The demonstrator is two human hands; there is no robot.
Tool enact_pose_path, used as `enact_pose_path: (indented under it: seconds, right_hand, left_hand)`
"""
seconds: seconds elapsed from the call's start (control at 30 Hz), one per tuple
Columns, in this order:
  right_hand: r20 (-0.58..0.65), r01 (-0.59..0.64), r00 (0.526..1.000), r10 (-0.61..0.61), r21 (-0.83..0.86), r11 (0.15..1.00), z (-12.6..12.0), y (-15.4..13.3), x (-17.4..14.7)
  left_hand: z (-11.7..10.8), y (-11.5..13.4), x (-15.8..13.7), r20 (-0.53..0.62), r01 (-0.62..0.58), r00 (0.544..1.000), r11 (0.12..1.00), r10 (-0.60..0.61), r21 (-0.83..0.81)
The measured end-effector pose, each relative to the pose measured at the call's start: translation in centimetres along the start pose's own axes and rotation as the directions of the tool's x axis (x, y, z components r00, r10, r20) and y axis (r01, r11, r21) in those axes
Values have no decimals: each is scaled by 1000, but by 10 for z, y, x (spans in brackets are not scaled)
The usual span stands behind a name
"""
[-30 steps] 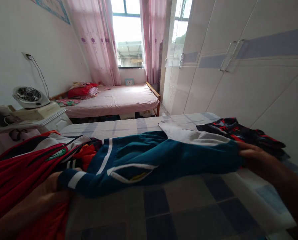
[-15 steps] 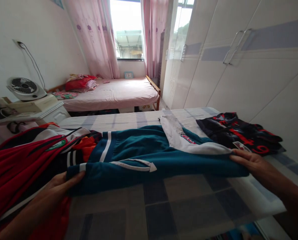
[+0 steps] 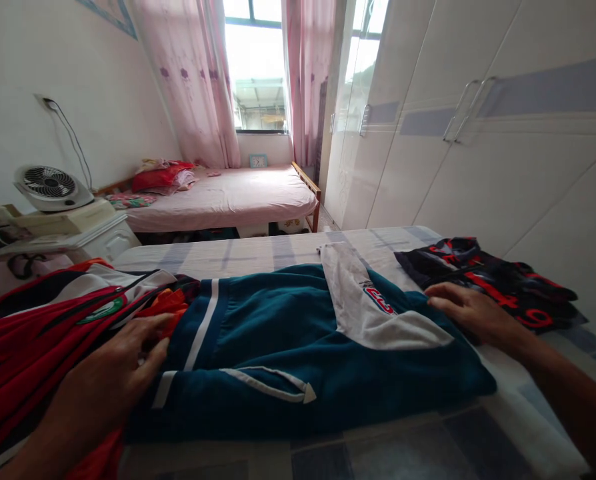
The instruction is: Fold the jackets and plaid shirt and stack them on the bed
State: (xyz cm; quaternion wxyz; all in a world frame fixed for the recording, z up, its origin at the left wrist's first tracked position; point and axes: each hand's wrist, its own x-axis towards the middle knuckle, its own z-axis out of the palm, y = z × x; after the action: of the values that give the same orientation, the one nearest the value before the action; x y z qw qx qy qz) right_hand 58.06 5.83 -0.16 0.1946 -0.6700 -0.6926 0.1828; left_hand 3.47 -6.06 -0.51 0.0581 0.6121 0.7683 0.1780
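Observation:
A teal jacket (image 3: pixel 278 313) lies spread across the checked bed, with white stripes at its left end and a white-trimmed pocket (image 3: pixel 273 385) facing up. Its white sleeve section (image 3: pixel 358 300), with red lettering, is folded over the top. At the striped end is my left hand (image 3: pixel 113 367), thumb and fingers apart beside the hem and some orange cloth (image 3: pixel 171 310). My right hand (image 3: pixel 471 313) is at the jacket's far right edge, fingers stretched out and slightly bent. Whether its fingertips touch the fabric is hard to tell.
Red and dark clothes (image 3: pixel 38 327) are heaped at the left. A folded black shirt with red markings (image 3: pixel 498 280) lies at the right. Behind are a pink-sheeted bed (image 3: pixel 238 193), a small fan (image 3: pixel 52 187) on a cabinet, and a white wardrobe (image 3: pixel 478 173).
The jacket's near edge, gripped by both hands before, now lies lower toward me. Both hands have let go of it and moved to the farther side. The view has tilted up slightly.

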Motion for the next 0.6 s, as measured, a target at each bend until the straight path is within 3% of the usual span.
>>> enact_pose_path:
  seconds: [0.1, 0.3, 0.43, 0.53, 0.6]
  right_hand:
    - [-11, 13, 1000, -13, -25, 1000, 15, -25, 50]
    - [89, 23, 996, -28, 55, 998, 66, -63, 130]
    - [136, -3, 990, -23, 193, 981, 79, -74, 147]
    - [216, -32, 975, -45, 340, 940, 78, -75, 145]
    - [256, -47, 964, -72, 432, 901, 75, -74, 142]
  left_hand:
    - [0, 25, 48, 7, -176, 984, 977, 176, 125]
    - [35, 34, 132, 134, -170, 979, 976, 152, 133]
    - [38, 33, 139, 184, -204, 966, 975, 184, 94]
    - [21, 31, 123, 217, -277, 938, 961, 269, 6]
    - [9, 28, 112, 300, -275, 904, 952, 304, -136]
